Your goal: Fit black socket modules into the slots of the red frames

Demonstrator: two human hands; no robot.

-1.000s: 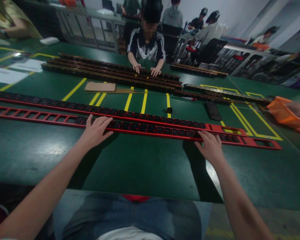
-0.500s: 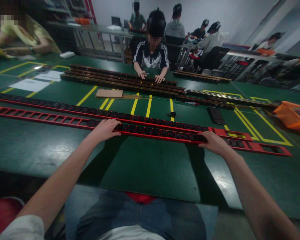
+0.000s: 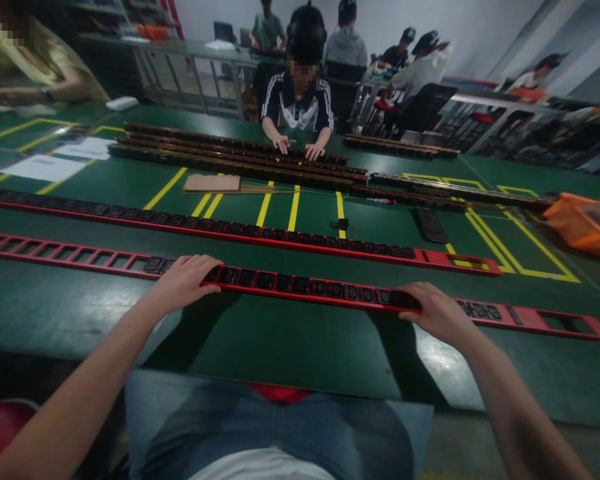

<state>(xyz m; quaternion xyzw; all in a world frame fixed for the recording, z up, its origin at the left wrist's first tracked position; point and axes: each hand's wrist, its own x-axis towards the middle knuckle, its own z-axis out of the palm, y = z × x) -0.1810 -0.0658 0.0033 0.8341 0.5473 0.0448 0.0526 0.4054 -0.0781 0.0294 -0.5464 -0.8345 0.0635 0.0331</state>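
A long red strip (image 3: 290, 285) with black sockets along its middle and right lies across my lap side of the green table. My left hand (image 3: 193, 280) grips it left of centre, fingers over the far edge and thumb at the near edge. Further right, my right hand (image 3: 430, 303) holds the same strip in a similar grip. Several openings at the strip's left part have no sockets in them. Beyond it, a second red strip (image 3: 330, 249) filled with black sockets lies roughly parallel, apart from the held one.
Dark long rails (image 3: 220, 155) lie further back, where a person (image 3: 300, 100) rests both hands. Cardboard (image 3: 213, 183), a black phone-like object (image 3: 430, 225), a small black part (image 3: 342, 224), papers (image 3: 43, 168) and an orange bag (image 3: 583, 223) are also on the table.
Both hands and the held strip have moved nearer to me, widening the gap to the second strip. The hands keep their grip. The view has shifted slightly.
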